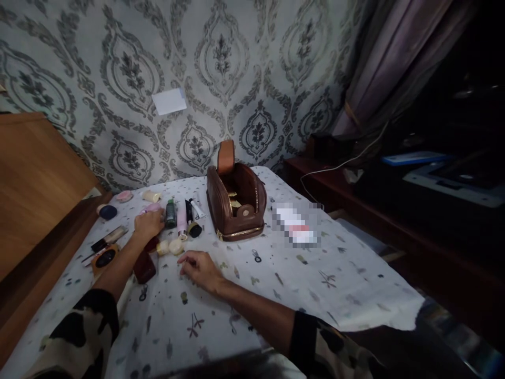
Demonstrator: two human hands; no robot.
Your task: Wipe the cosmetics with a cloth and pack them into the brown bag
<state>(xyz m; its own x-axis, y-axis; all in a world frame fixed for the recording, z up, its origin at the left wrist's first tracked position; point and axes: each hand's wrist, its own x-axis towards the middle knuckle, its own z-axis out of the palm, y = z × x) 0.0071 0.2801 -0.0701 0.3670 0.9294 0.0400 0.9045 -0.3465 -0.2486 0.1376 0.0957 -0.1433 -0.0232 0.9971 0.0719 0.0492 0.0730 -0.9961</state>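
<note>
My left hand (149, 225) reaches over the group of cosmetics, its fingers bent around a pink item (151, 207) whose kind is partly hidden. Close by lie a green bottle (170, 214), a pink tube (182, 220), a black tube (189, 210) and a white tube (197, 207). My right hand (200, 269) hovers low over the cloth with loosely curled fingers, thumb apart, holding nothing visible. Just beyond its fingertips is a small cream-coloured container (175, 246). A dark red case (144, 268) lies beside my left forearm.
A brown toiletry bag (236, 205) stands unzipped at the table's back. Right of it lies a pixelated object (295, 225). An orange-framed round compact (105, 258), a cream tube (151, 196) and a dark-capped jar (106, 211) are at left. A wooden panel (35, 184) borders the left side.
</note>
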